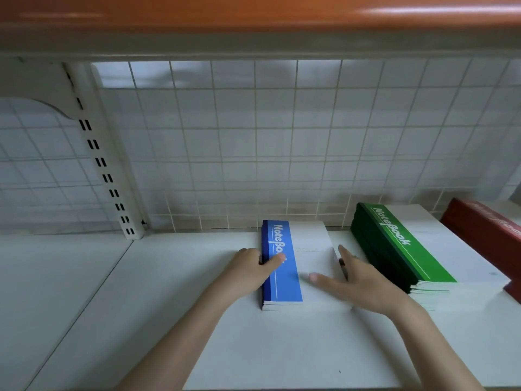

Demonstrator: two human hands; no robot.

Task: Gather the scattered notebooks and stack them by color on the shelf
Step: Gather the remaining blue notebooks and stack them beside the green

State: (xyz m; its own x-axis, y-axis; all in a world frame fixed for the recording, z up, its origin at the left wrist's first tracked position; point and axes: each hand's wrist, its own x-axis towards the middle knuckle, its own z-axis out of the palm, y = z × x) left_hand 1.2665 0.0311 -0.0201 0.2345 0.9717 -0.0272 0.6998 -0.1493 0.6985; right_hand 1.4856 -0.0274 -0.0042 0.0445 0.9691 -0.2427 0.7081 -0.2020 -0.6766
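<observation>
A low stack of blue-and-white notebooks (298, 261) lies flat on the white shelf (174, 311), near the back grid. My left hand (251, 270) presses against the stack's left spine edge, thumb resting on the blue band. My right hand (352, 280) flanks the stack's right edge, thumb lying on the white cover and fingers against the side. Right of it sits a taller stack of green notebooks (406, 246). At the far right edge, a red notebook stack (487, 235) is partly cut off by the frame.
A white wire grid (253, 142) backs the shelf. A slotted upright post (104, 170) with a bracket stands at the back left. An orange-edged shelf (253, 12) hangs overhead. Bare shelf surface spreads to the left and in front.
</observation>
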